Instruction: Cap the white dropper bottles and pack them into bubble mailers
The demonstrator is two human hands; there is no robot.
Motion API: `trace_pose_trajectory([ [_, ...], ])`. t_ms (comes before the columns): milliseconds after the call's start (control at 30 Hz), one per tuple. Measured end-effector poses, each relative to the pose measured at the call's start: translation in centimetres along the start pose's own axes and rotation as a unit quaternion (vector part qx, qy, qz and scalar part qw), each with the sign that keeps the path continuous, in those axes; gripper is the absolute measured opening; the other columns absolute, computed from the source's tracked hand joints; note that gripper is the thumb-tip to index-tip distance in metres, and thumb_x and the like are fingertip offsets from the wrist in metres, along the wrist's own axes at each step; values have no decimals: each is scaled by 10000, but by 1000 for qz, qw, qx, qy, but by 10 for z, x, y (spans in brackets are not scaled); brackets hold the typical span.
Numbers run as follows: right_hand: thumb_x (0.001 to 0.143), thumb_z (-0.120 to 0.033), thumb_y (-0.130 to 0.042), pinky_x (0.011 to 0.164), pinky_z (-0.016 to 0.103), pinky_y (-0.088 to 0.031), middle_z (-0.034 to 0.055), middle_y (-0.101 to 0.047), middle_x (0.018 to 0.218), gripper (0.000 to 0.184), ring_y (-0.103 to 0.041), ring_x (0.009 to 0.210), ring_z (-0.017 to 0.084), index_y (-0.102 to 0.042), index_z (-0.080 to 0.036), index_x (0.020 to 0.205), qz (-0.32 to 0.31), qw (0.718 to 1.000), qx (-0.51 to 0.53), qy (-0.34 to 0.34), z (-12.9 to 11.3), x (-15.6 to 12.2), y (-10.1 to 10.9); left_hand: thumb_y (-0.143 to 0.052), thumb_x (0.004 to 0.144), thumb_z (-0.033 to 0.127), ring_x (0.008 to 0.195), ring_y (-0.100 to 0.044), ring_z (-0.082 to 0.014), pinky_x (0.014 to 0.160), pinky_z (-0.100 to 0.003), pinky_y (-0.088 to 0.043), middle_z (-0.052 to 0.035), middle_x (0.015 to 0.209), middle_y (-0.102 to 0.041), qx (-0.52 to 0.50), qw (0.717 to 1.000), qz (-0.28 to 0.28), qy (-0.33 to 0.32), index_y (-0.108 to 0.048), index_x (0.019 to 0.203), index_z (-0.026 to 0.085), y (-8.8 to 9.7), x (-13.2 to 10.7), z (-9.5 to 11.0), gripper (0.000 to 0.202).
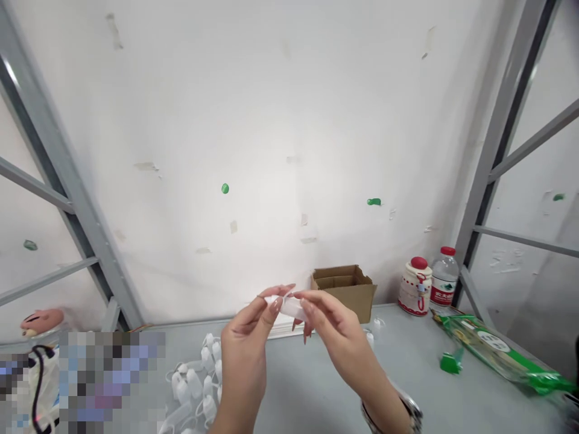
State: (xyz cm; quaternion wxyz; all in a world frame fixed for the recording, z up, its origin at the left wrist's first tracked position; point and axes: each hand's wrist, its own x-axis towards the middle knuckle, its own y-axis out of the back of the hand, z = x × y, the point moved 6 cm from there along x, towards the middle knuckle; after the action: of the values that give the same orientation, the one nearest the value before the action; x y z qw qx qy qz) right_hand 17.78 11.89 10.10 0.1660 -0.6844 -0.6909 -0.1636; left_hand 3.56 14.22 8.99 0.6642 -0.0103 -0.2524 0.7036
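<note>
Between two hands [246, 346] [341, 331]: one white plastic piece [294, 310]. Right of grip: one cardboard box [355, 302], one red-lidded jar [411, 296], one red-capped water bottle [444, 283]. Left of grip: white looped pieces [194, 384], overlapping, uncountable.

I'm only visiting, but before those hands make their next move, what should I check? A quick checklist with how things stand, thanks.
1. Left hand pinching the small white piece: ok.
2. Right hand holding it too: ok.
3. Whole piece in sight: not ok; fingers cover parts.
4. Loose white pieces neatly lined up: not ok; they lie jumbled on the left.
5. Cardboard box open on top: ok.
6. Box contents: cannot tell; its bottom is hidden.
</note>
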Motion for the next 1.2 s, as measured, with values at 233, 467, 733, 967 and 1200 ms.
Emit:
trace_pose_trajectory([
  [233,748,-420,-680,636,270,-474,2,-615,743,266,-560,672,140,-655,-217,919,-11,997,-60,-37,21,0,5,-795,559,454,1095,-575,-345,954,-447,-431,-95,975,-728,-45,996,-20,70,-755,766,176,11,9,-29,349],
  [467,850,-458,-545,620,256,-457,1,-581,665,284,-539,629,127,-616,-186,808,-66,995,-53,-56,18,0,-11,-751,664,398,1184,-527,-319,1002,-425,-394,-68,978,-734,-41,995,-68,55,-751,775,207,11,8,-16,221],
  [733,858,-477,-535,653,250,-455,9,-618,741,302,-559,659,119,-612,-186,835,-82,993,-21,-84,22,0,-14,-688,755,329,1209,-516,-276,1038,-396,-363,-46,1013,-728,-39,994,-97,32,-746,817,220,9,8,-14,138],
  [967,887,-472,-489,594,240,-409,-25,-538,596,335,-504,587,105,-559,-182,733,-111,989,-37,-85,19,-4,-15,-713,725,311,1158,-557,-288,996,-383,-407,-41,909,-743,-44,989,-136,26,-751,760,220,7,7,-10,105],
  [1200,826,-586,-506,627,285,-443,10,-587,707,436,-545,587,112,-572,-155,799,-182,952,120,-213,97,-26,-23,-704,713,372,1117,-579,-299,1004,-418,-373,-70,1011,-728,32,983,-113,139,-746,788,204,27,-8,-75,188],
])
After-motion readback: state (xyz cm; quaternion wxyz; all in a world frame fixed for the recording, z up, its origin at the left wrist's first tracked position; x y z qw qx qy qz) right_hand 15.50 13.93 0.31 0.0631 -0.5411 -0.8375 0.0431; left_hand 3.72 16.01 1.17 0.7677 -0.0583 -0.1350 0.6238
